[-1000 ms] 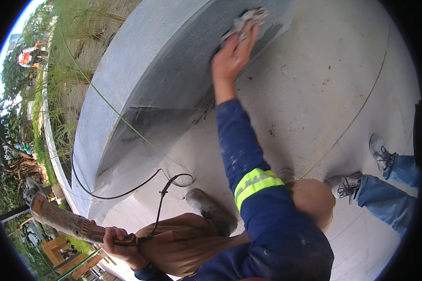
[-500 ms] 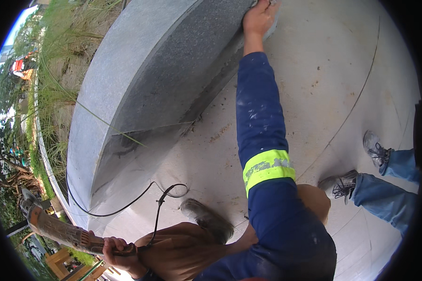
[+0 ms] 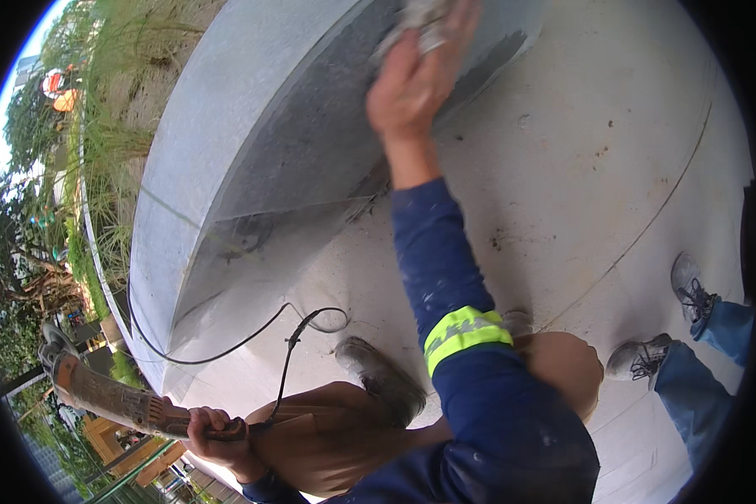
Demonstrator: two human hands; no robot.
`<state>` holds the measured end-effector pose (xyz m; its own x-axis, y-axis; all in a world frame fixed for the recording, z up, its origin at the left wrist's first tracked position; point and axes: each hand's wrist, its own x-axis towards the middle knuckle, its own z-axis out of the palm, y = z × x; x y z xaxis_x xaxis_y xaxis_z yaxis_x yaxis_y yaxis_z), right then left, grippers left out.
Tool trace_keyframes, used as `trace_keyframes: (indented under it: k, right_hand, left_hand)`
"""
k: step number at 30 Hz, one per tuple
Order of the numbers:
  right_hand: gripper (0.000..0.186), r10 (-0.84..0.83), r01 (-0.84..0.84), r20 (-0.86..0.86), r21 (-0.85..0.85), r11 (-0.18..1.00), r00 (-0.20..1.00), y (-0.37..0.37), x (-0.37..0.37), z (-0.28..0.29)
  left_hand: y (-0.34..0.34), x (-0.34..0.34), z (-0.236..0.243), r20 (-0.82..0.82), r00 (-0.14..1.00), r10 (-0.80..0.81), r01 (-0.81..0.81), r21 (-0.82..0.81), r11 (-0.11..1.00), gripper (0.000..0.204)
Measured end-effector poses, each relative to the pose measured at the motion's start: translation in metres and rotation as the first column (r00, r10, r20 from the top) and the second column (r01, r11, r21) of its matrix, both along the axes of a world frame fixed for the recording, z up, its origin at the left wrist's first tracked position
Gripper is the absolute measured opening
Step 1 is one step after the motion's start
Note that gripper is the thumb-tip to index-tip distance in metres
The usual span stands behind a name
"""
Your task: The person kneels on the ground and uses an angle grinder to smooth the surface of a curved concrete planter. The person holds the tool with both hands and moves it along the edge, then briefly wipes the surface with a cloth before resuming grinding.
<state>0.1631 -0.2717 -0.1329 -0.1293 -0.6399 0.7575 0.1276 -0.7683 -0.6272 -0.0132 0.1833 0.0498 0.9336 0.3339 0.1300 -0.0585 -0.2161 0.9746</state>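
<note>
In the lower left, my left hand (image 3: 218, 437) is closed round the rear handle of a dusty angle grinder (image 3: 113, 399). Its head points up and to the left, away from the stone. My right hand (image 3: 412, 97) reaches far forward and presses a crumpled pale rag (image 3: 416, 29) on the dark side face of a curved grey stone bench (image 3: 265, 164). The rag is partly covered by my fingers and blurred. Darker patches mark the stone low down, near the floor.
A black power cord (image 3: 227, 357) loops from the grinder past the bench's near end. Another person's shoes (image 3: 638, 357) stand on the pale floor (image 3: 554, 193) at right. Long grass (image 3: 113, 126) grows behind the bench. A person in orange (image 3: 63, 92) is far off at left.
My right hand has swept left and nearer along the stone face with the rag. My left hand still holds the grinder, in nearly the same place. The view has shifted slightly.
</note>
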Motion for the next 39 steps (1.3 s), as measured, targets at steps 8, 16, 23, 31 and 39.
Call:
trace_keyframes:
  k: [8,16,23,31,39]
  right_hand:
    - [0.062,0.070,-0.077,0.051,0.164,0.984,0.996,0.098,0.006,0.004]
    - [0.055,0.134,-0.134,-0.002,0.063,0.989,0.991,0.145,-0.001,-0.043]
    - [0.059,0.130,-0.173,0.119,0.804,0.570,0.984,0.074,-0.011,-0.068]
    - [0.047,0.315,-0.075,-0.071,0.901,0.428,0.946,0.283,-0.025,-0.120]
    - [0.038,0.632,0.292,-0.406,0.914,0.282,0.660,0.242,-0.092,-0.156]
  left_hand:
    - [0.000,-0.001,0.005,0.004,0.999,0.042,-0.042,0.067,0.997,0.066]
    - [-0.011,-0.007,0.005,0.062,0.997,-0.046,0.043,0.038,0.998,0.067]
    - [0.004,-0.010,0.011,0.010,0.995,-0.102,0.101,0.077,0.992,0.068]
    - [-0.003,-0.014,0.008,0.075,0.997,-0.026,0.017,0.116,0.993,0.068]
    - [-0.010,-0.014,0.010,0.060,0.989,-0.135,0.131,0.064,0.989,0.027]
